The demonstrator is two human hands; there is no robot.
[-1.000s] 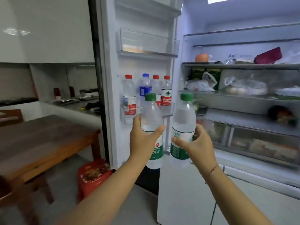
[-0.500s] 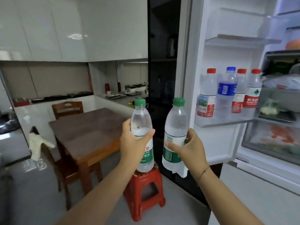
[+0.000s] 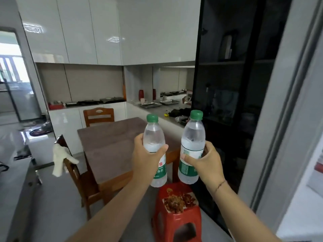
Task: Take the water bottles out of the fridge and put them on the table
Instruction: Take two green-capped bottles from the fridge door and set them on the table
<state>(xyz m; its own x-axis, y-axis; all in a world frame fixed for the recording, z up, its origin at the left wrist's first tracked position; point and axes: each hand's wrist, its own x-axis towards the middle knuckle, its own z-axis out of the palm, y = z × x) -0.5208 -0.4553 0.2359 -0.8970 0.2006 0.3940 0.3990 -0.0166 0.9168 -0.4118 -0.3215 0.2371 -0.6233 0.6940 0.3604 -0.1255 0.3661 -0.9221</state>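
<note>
Left hand (image 3: 148, 163) and right hand (image 3: 206, 163) each wrap one upright green-capped bottle (image 3: 154, 137) (image 3: 193, 138). The bare wooden table (image 3: 111, 147) waits at eleven o'clock; placing remains, seemingly nothing delivered yet.

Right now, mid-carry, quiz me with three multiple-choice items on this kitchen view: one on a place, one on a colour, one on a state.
1. Where is the red plastic stool?
A. on the floor beside the near corner of the brown wooden table
B. on the tabletop
C. on the counter

2. What colour are the caps of the two clear plastic water bottles, left and right?
A. red
B. blue
C. green

3. How are the bottles held?
A. both in one hand
B. upright, one in the left hand and one in the right hand
C. lying flat on the table

Answers:
1 A: the stool stands on the floor below the bottles.
2 C: both caps are green.
3 B: each hand wraps one upright bottle.
</note>
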